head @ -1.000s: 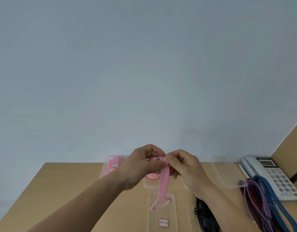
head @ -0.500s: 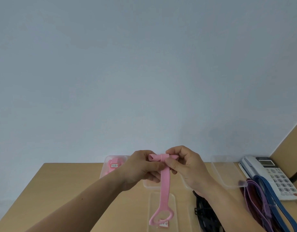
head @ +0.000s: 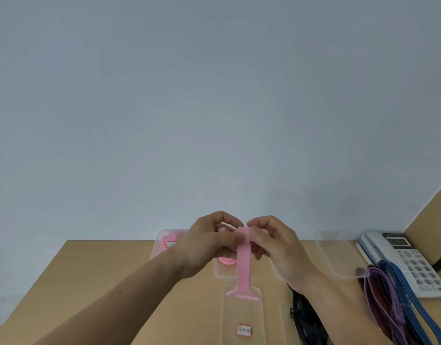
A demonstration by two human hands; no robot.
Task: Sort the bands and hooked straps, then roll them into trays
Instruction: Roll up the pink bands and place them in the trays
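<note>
Item: pink hooked strap [head: 244, 266], held above the table [head: 102, 282] at centre, its upper end rolled into a small coil between both hands, the rest hanging straight down; its flared lower end sits over the far rim of the near clear tray [head: 229, 319], contact not discernible. Left hand [head: 209, 245]: grip clamped on the coil, thumb and fingers curled round it from the left. Right hand [head: 274, 247]: grip clamped on the same coil from the right, fingertips pinching. Near clear tray: 1 red-edged label [head: 243, 330] inside. Middle tray [head: 218, 273]: behind the strap, 1 pink roll [head: 225, 260] partly hidden by the left hand. Far-left tray [head: 157, 245]: pink rolls and a small label. Right tray [head: 338, 265]: clear, near the table's back edge. Loose stock, right side: black straps [head: 301, 312] beside the right forearm; purple bands [head: 381, 295] and blue bands [head: 408, 295] lying together. Telephone [head: 413, 255]: white, far right, partly overlapped by the blue bands.
</note>
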